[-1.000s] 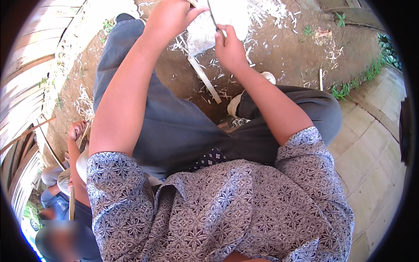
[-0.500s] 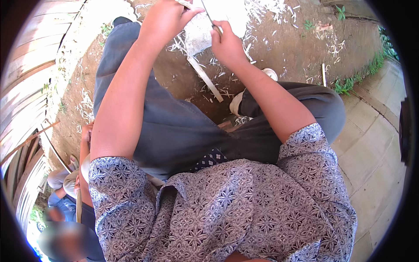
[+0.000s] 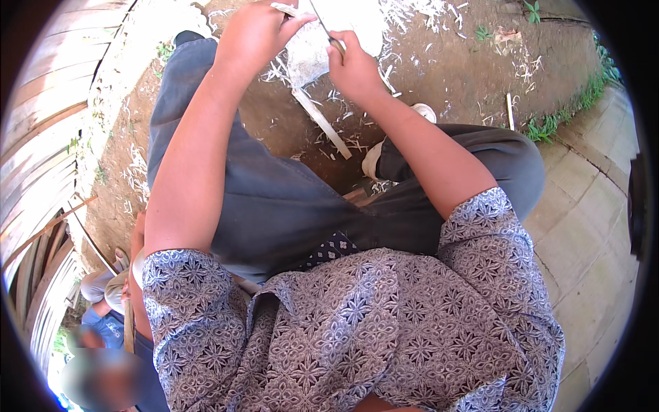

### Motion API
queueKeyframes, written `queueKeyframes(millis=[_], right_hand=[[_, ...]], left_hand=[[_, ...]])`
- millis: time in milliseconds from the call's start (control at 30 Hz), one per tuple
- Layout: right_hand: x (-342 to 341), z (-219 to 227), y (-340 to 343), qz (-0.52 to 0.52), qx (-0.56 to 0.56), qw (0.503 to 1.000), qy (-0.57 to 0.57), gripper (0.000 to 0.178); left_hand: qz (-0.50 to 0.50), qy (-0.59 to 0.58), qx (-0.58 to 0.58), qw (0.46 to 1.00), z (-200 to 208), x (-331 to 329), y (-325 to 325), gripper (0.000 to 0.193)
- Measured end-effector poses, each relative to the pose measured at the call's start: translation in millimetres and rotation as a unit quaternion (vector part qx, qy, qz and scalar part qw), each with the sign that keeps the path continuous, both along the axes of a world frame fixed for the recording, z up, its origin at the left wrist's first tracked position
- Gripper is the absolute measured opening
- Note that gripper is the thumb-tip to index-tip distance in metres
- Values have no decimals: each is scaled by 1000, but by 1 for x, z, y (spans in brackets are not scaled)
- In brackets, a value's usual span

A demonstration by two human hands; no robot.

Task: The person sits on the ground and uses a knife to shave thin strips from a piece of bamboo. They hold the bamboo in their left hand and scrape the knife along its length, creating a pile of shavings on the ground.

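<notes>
At the top of the head view, my left hand [image 3: 248,38] is closed round a pale strip of wood [image 3: 287,9], whose far part runs out of the picture. My right hand [image 3: 355,71] grips the brown handle of a knife [image 3: 336,45], and the thin dark blade points up and left, close to the left thumb. Whether the blade touches the strip cannot be made out. Below both hands lies a whitish, brightly lit slab [image 3: 307,63] on the ground.
Pale wood shavings [image 3: 425,14] litter the brown dirt ground. A flat wooden piece [image 3: 321,122] lies between my legs. Paving slabs [image 3: 583,199] are at the right, and a slatted wooden structure [image 3: 51,130] at the left. Other people [image 3: 110,336] sit at the lower left.
My right hand and the knife have shifted slightly up and left. More of the pale strip shows at my left hand. Both grips stay the same.
</notes>
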State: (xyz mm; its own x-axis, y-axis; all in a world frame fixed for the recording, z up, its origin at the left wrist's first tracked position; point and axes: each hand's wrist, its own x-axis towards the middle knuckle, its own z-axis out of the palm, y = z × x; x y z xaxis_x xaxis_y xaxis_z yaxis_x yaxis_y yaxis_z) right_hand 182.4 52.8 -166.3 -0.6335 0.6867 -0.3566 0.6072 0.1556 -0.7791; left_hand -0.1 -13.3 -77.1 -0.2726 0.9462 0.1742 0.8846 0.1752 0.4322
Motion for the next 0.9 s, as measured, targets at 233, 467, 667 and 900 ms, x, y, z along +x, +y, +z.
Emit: queueKeyframes(millis=[233,467,667,900], right_hand=[[8,-35,9,-26,11,1000,-3,36],[-2,13,-2,-7,-3,997,80,35],[-1,8,-7,-9,1,999,40,33],[2,-2,-1,-15,-13,1000,15,35]], left_hand=[[41,-59,-50,996,6,4,3,31],[111,-75,-85,987,-3,-3,4,30],[111,-58,-41,991,-11,-3,-2,34],[100,-52,-15,994,-6,-2,3,42]])
